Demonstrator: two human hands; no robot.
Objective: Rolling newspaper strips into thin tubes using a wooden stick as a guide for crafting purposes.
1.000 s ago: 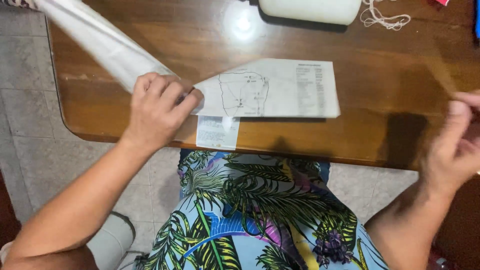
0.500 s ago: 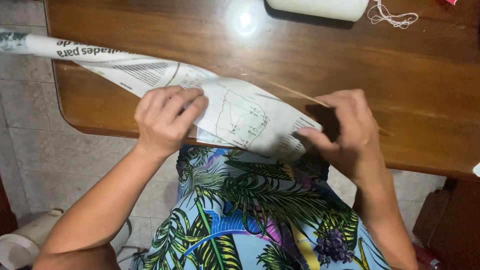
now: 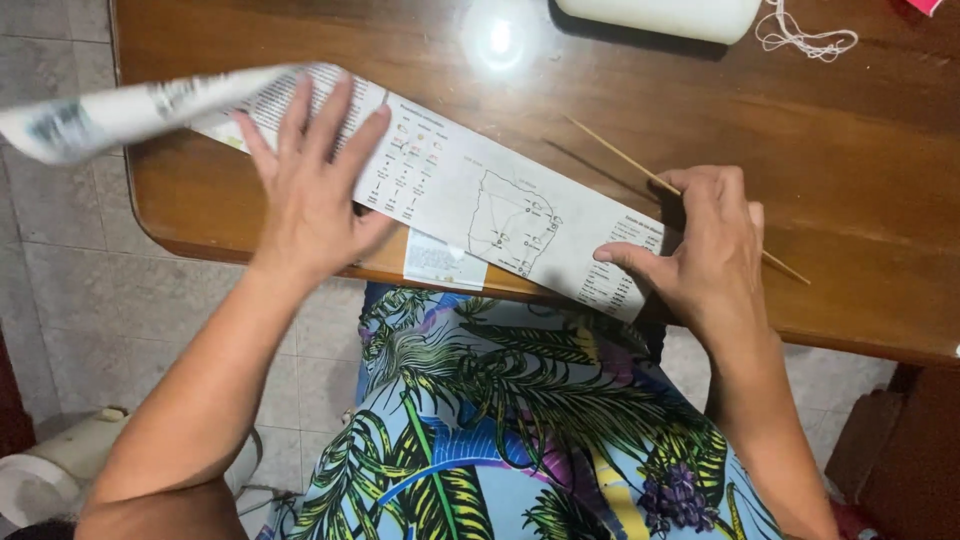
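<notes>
A long strip of printed newspaper (image 3: 500, 205) lies slantwise on the brown wooden table (image 3: 820, 140), and its left end lifts off past the table's edge. My left hand (image 3: 310, 190) rests flat on the strip's left part with the fingers spread. My right hand (image 3: 705, 250) is at the strip's lower right corner, the thumb pressing the paper. A thin wooden skewer (image 3: 615, 155) runs slantwise under that hand's fingers, and both its ends stick out. A small white slip (image 3: 440, 265) peeks from under the strip at the table's near edge.
A white rounded object (image 3: 660, 15) and a loose white string (image 3: 805, 35) lie at the table's far edge, with a pink scrap (image 3: 925, 5) in the corner. Tiled floor and a white object (image 3: 50, 470) lie to the left. My lap in leaf-print cloth is below.
The strip has turned and now lies flatter on the table. My left hand has opened flat on it. My right hand has shifted right, to the strip's end, with the skewer.
</notes>
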